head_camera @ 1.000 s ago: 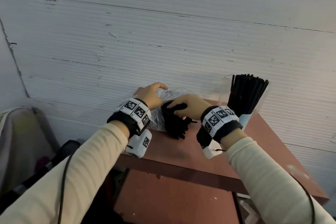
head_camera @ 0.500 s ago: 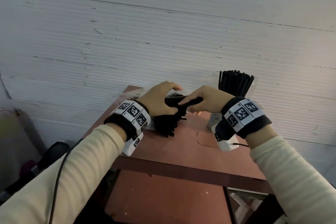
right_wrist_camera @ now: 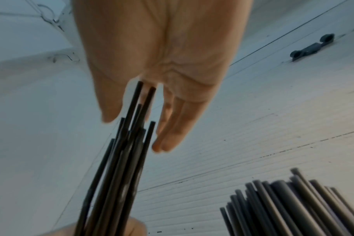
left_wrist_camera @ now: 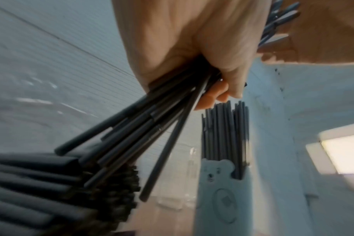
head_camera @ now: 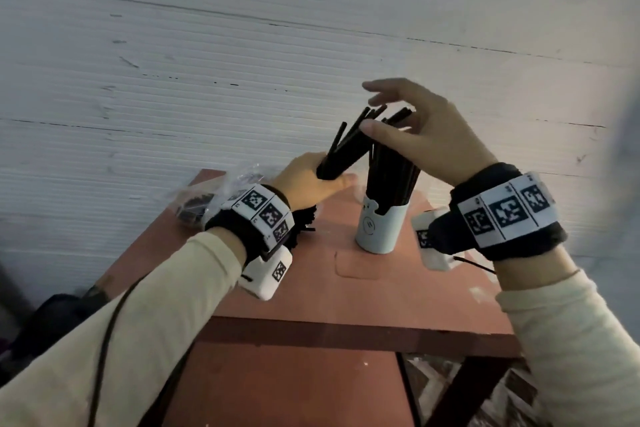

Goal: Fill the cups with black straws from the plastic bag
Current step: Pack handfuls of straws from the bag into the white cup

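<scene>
Dim, cool light; wrist views motion-blurred, edges warped.

Black straws [head_camera: 349, 146], pale-blue bear-printed cup [head_camera: 379, 227], reddish-brown table [head_camera: 398, 291].

1. No words, brand names or numbers can be read in any view.
2. Left wristband [head_camera: 264, 210]: black-and-white square code markers in a row; small characters sit beside them, too small to make out.
3. Right wristband [head_camera: 507, 211]: three similar square code markers, with tiny marks at the edges that cannot be read.
4. White camera block [head_camera: 268, 274] under the left wrist: one more square code marker on its side.
5. Pale blue cup [head_camera: 379, 229]: a round emblem on its front, its inner mark too blurred to read; the left wrist view shows a bear figure [left_wrist_camera: 215, 171] above that emblem, with no lettering.
</scene>
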Available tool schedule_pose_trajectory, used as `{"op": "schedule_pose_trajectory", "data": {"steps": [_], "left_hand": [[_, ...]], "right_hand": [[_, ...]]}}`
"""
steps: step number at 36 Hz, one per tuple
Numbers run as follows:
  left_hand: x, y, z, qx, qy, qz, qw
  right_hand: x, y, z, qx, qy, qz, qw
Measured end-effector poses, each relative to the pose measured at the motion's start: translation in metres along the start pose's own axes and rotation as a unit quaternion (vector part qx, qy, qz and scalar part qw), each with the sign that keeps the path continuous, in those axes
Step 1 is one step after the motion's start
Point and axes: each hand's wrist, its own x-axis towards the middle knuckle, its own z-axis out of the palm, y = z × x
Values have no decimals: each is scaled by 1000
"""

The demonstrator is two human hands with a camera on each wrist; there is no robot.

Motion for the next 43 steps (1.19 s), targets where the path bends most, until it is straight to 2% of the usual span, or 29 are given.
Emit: {"op": "schedule_pose_trajectory", "data": {"steps": [3,6,8,11,13,21,32,37,39,43], "left_hand": [[2,12,12,-84,-5,-5,996],[0,18,27,-141,-38,-12,989],[-2,14,37,-180,-61,-21,982],[-7,1,51,-209,-86,-66,972],[-10,-5,56,-225,-89,-88,966],[-15,3,52,-250,-114,-77,958],[-16,-13,61,-159,-188,-156,957],[-20,-1,55,-111,-238,-138,955],[-19,3,52,-93,-227,-122,962],[-16,0,49,-165,-215,-77,959]], "right_hand": [[6,-6,6,22,74,-48,996],[10,-3,17,-9,73,-70,995],[9,1,27,-33,45,-53,997],[3,15,42,-99,-61,1,993],[-2,24,52,-115,-106,12,988],[-4,42,68,-122,-44,-47,990],[-6,46,67,-113,-1,-49,992],[-7,47,61,-109,0,-55,993],[-8,46,54,-99,17,-52,994],[-16,38,35,-30,63,-48,996]]}}
